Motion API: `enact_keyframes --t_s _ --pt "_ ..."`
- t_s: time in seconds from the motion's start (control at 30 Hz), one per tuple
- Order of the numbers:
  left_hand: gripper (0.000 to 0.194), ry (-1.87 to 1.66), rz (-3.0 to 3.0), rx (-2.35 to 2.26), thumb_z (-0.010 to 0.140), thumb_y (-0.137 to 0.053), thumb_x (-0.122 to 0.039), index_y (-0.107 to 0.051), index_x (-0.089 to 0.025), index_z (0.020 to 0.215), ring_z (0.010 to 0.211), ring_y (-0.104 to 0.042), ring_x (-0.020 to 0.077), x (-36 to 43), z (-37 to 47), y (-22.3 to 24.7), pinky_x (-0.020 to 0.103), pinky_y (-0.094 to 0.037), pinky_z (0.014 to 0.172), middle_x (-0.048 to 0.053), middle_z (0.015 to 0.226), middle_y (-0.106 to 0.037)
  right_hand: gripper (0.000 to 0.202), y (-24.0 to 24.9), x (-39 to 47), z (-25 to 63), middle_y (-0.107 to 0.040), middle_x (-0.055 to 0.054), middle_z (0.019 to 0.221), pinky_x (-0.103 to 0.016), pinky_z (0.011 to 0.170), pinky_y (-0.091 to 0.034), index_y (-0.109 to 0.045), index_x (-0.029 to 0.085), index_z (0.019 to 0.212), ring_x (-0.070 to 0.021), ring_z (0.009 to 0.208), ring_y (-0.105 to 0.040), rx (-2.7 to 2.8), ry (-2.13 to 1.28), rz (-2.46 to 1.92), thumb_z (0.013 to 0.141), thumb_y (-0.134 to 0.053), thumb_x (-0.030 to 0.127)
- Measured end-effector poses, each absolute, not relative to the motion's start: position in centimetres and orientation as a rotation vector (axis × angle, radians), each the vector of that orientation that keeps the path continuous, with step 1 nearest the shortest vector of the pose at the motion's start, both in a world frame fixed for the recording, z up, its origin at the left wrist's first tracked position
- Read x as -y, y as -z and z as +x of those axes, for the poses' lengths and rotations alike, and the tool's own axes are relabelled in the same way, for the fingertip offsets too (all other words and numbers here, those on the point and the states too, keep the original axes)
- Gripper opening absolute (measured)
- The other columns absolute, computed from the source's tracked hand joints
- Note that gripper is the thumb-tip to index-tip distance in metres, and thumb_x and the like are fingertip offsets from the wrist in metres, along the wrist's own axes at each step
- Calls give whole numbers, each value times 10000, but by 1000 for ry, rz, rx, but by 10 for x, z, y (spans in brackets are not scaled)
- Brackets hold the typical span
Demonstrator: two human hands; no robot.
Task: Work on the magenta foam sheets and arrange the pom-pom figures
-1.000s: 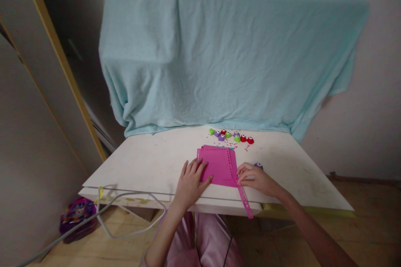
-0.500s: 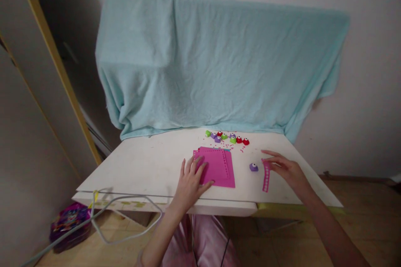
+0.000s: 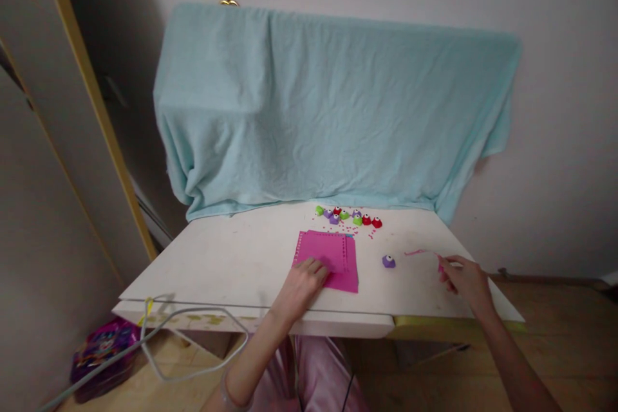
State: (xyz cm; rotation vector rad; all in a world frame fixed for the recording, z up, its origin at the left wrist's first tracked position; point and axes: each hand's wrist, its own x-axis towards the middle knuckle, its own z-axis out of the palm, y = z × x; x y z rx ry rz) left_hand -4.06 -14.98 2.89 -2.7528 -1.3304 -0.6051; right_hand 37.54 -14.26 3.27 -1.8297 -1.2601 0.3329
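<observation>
My left hand (image 3: 304, 282) rests on the lower left part of the pink sheets (image 3: 344, 280), its fingers curled together; whether it grips a sheet edge is hidden. Holes run along the edges of the upper sheet. Toward the table's right side, my right hand (image 3: 464, 278) is closed on a thin pink strip (image 3: 416, 252), which sticks out to the left from its fingertips. Between the sheets and my right hand sits a purple hole punch (image 3: 389, 261) with an eye-like top.
Several small green, purple and red punches (image 3: 357, 220) stand at the back of the white table (image 3: 232, 257), with pink paper bits around them. A light blue cloth (image 3: 338, 109) hangs behind. A grey cable (image 3: 193, 306) loops at the front left.
My right hand has moved right and slightly down with the strip, which now points left instead of hanging. The fingers of my left hand have gone from spread to curled on the sheets.
</observation>
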Motion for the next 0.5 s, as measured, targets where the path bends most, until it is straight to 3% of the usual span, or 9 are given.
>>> enact_keyframes --t_s 0.13,0.27,0.4,0.5 --pt "192 940 -2727 1562 985 -391 -254 -579 -215 999 810 -602 157 154 -49 -28 268 -455 738 30 905 -634 446 -36 143 374 -599 -20 456 -278 422 -412 -653 129 990 -172 357 -516 1273 -301 -1999 733 -585 487" --pt "198 1444 -2615 1750 975 -404 -293 -576 -213 1033 803 -631 145 160 -56 -39 240 -459 737 30 891 -660 484 -44 143 366 -642 -35 577 -330 570 -462 -602 151 1121 -225 543 -608 1296 -89 -2040 762 -584 475" --pt "193 1888 -2540 1900 940 -467 -326 -603 -196 983 750 -641 135 167 -61 -60 226 -481 715 15 836 -666 493 -65 149 321 -690 -92 832 -364 733 -494 -544 181 1222 -240 755 -643 1375 -60 -1758 846 -550 500" --pt "205 2219 -2503 1902 911 -518 -349 -608 -170 954 731 -641 136 172 -63 -76 230 -503 708 16 793 -658 597 -82 154 268 -636 -110 1159 -382 880 -502 -481 233 1309 -241 1000 -625 1475 -279 -1448 801 -651 497"
